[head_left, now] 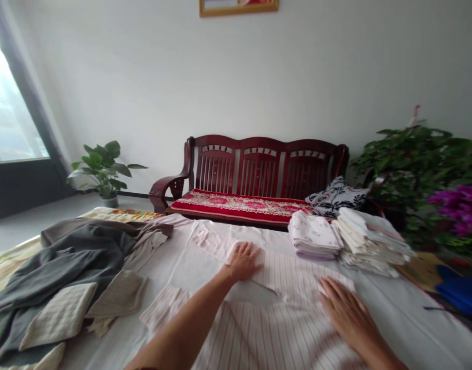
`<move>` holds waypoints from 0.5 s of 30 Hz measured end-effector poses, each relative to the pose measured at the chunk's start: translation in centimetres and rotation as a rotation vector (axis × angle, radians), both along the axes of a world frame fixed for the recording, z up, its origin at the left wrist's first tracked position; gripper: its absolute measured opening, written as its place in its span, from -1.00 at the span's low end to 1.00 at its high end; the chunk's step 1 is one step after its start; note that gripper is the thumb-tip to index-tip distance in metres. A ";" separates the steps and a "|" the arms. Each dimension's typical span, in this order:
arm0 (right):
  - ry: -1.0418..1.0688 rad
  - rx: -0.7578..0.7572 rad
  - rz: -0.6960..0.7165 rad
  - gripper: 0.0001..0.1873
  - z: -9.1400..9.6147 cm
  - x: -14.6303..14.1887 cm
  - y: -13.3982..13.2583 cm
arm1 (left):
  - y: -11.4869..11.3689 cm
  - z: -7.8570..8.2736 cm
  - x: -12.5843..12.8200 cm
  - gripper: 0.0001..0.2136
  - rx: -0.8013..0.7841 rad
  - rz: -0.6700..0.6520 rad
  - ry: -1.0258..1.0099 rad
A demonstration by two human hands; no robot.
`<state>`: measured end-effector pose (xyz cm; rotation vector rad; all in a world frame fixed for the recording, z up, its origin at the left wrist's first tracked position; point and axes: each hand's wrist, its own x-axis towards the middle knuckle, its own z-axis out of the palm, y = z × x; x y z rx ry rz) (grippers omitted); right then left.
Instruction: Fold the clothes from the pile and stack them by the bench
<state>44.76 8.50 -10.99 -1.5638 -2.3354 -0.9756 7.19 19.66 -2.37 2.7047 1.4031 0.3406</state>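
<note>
A white shirt with thin red stripes (267, 329) lies spread flat on a white-covered surface (413, 313) in front of me. My left hand (243, 261) rests palm down on the shirt's far part, near a folded sleeve, fingers stretched out. My right hand (346, 308) lies flat on the shirt's right side, fingers apart. Neither hand holds anything.
A heap of grey and beige clothes (70, 277) lies at the left. Two stacks of folded white cloth (351, 239) sit at the far right. Behind stand a dark wooden bench with a red cushion (251, 185), a patterned pillow (336, 198), and potted plants (103, 169) (424, 169).
</note>
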 end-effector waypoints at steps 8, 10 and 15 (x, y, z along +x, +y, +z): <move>0.120 -0.037 -0.041 -0.58 0.9 -1.8 -0.9 | 3.6 0.4 -11.7 -0.49 -0.005 0.355 0.070; 0.208 -0.070 -0.060 -0.58 1.5 -2.7 -1.0 | 4.0 0.2 -13.4 -0.52 -0.005 0.417 0.042; 0.581 -0.152 -0.249 -0.49 4.7 -2.7 -0.7 | 4.7 0.2 -14.6 -0.57 -0.016 0.639 -0.034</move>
